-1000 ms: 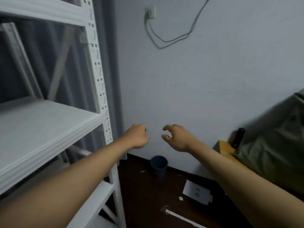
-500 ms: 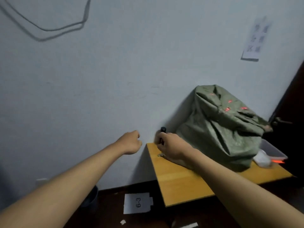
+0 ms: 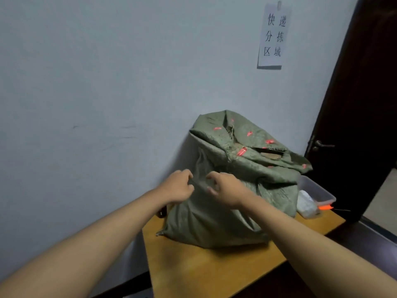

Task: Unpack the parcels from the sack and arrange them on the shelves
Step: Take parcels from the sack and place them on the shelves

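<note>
A green woven sack point(image 3: 214, 224) with red marks stands on a wooden table point(image 3: 204, 272) against the wall. Its top is folded over and partly open, and a brown parcel point(image 3: 271, 155) shows in the gap. My left hand point(image 3: 178, 187) hovers at the sack's upper left edge with loosely curled fingers. Just to its right, my right hand point(image 3: 225, 189) is in front of the sack's side, fingers spread and bent. Neither hand plainly holds the fabric. No shelves are in view.
A clear plastic bin point(image 3: 315, 190) with a white bag point(image 3: 306, 204) and an orange item point(image 3: 325, 207) sits right of the sack. A dark door point(image 3: 361, 104) is at the right. A paper sign point(image 3: 274, 35) hangs on the wall. A dark object point(image 3: 162, 211) stands behind the sack's left corner.
My view has swung right, from the white shelf unit to the table. Both hands have come forward to the sack's upper left side.
</note>
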